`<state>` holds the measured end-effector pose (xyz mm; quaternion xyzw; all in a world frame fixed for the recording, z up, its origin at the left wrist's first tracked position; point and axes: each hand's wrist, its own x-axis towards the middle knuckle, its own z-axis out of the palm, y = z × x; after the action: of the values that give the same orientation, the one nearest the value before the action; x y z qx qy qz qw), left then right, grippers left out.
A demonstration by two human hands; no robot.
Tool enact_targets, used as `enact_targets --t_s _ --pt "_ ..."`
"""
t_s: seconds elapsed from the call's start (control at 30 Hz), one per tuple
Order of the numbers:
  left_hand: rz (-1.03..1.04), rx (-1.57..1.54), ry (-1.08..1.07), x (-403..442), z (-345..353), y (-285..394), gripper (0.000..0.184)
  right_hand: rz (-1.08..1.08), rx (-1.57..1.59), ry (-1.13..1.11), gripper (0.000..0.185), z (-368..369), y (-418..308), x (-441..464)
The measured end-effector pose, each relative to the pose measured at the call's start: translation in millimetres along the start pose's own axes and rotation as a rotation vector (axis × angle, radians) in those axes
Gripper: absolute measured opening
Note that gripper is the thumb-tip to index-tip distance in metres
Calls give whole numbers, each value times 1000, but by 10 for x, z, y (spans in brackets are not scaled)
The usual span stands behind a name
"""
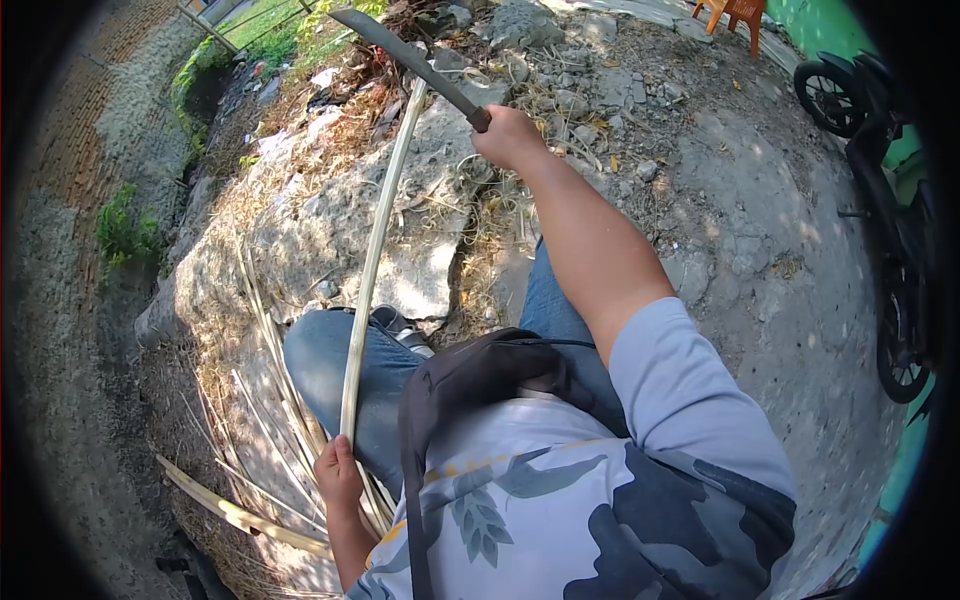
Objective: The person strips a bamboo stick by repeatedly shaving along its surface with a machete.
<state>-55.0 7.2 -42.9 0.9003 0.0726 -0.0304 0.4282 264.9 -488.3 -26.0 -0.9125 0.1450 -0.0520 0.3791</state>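
In the head view, the right hand (508,138) has its grip wrapped around the handle end of a long, slightly curved, dark-grey metal blade (412,66), held out at arm's length with the point toward the far left. The left hand (338,474) pinches the near end of a long, narrow, pale-yellow bamboo-like strip (376,235), thumb uppermost; the strip runs past the faded blue denim knee (335,352) on the left and away toward the far side, over a rough grey concrete slab (425,255). Its far end appears right by the blade, though I cannot tell whether the two touch. Working well here would seem to call for a firm thumb on the near end, so that the strip cannot roll or twist, and for meeting it with the blade laid nearly flat along its length, in light, even strokes rather than chops. The edge is best kept directed away from the left hand and the knee, since the strip passes so near the leg. The loose bundle of thin pale strips (268,335) on the ground to the left could snag the held piece, so keeping it apart from them would help.
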Motion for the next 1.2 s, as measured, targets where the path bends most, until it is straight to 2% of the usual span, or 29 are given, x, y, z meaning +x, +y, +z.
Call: enact_targets --t_s 0.4,0.5,0.8,0.9,1.0,1.13,1.2 --pt "10 -22 11 -48 -14 -138 53 -112 104 58 35 100 -37 25" --pt "-6 -42 6 -37 -13 -159 53 -138 220 116 31 127 -57 -13" --pt "10 -19 25 -57 23 -77 52 -126 179 59 35 224 -34 36" --pt "11 -64 16 -44 28 -85 52 -203 108 97 29 241 -36 -17" --pt "30 -69 9 -45 25 -93 51 -392 -4 104 24 271 -125 -109" --pt "-7 -87 -2 -50 -2 -107 51 -574 -232 -63 18 271 -379 -302" --pt "-4 -84 -5 -48 -11 -152 50 -735 -259 24 14 284 -370 -249"
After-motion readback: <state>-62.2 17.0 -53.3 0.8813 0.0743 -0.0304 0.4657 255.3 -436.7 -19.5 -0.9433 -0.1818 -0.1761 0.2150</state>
